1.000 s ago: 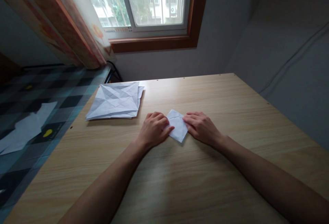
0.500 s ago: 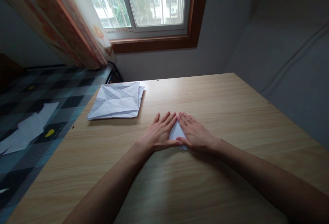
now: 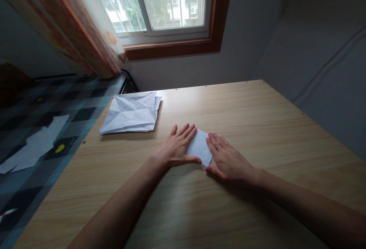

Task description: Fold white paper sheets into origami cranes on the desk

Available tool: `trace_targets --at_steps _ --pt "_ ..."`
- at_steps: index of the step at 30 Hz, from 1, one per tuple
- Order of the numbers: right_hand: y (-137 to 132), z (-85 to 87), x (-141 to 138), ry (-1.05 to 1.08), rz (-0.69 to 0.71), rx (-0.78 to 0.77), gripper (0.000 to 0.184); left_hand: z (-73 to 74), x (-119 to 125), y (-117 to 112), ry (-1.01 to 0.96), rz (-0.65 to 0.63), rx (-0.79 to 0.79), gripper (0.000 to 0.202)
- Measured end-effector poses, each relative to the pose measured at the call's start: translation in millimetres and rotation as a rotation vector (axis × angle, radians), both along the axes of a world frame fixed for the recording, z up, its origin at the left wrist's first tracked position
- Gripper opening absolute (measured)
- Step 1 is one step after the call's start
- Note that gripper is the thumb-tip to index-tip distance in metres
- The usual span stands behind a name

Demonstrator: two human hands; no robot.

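Observation:
A small folded piece of white paper (image 3: pixel 199 148) lies on the wooden table (image 3: pixel 257 119), between my two hands. My left hand (image 3: pixel 177 148) lies flat with fingers stretched out, its edge resting on the left side of the paper. Just right of the paper, my right hand (image 3: pixel 227 158) also lies flat and open on the table, its fingertips beside the paper's right edge. Neither hand grips anything.
A stack of creased white paper sheets (image 3: pixel 130 112) lies at the table's far left. To the left is a bed with a checked blue cover (image 3: pixel 42 108) and loose white paper (image 3: pixel 34 146). A window (image 3: pixel 160 1) and curtain (image 3: pixel 74 24) are behind.
My hands went from pinching the folded paper to lying flat over it. Since then my right hand has slid right and back, uncovering more of the paper.

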State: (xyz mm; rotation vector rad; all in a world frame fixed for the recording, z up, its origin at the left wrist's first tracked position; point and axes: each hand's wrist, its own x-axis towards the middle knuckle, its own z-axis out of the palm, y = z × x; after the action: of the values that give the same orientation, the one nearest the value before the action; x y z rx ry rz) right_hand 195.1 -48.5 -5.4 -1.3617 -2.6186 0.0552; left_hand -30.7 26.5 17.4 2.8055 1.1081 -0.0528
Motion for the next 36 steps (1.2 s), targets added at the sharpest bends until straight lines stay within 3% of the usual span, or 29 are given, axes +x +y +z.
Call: trace_targets --at_steps 4,10,14,20,24,30,36 --pt "-13 -4.5 13 -0.003 0.015 0.005 0.09 0.4 -5 3 -0.023 -0.004 0.005 0.106" --pt "-22 -6.5 24 0.011 0.018 0.009 0.094 -0.1 -14 4 -0.028 0.056 0.027 0.066" --pt "-20 -5.7 25 0.0 0.019 0.001 0.096 -1.2 -26 4 -0.005 0.098 0.026 0.054" --pt "-14 -8.0 30 0.028 0.055 0.009 0.091 -1.2 -42 -5 -0.047 0.125 0.126 0.049" --pt "-10 -7.2 33 0.082 0.058 0.001 0.09 7.5 -34 -15 -0.201 0.085 0.231 0.049" --pt "10 -1.7 41 0.126 0.044 -0.012 0.091 11.5 -10 -21 -0.149 -0.067 0.054 0.077" --pt "50 2.9 42 0.09 0.065 0.003 0.092 4.7 -4 -22 -0.14 0.013 0.098 0.058"
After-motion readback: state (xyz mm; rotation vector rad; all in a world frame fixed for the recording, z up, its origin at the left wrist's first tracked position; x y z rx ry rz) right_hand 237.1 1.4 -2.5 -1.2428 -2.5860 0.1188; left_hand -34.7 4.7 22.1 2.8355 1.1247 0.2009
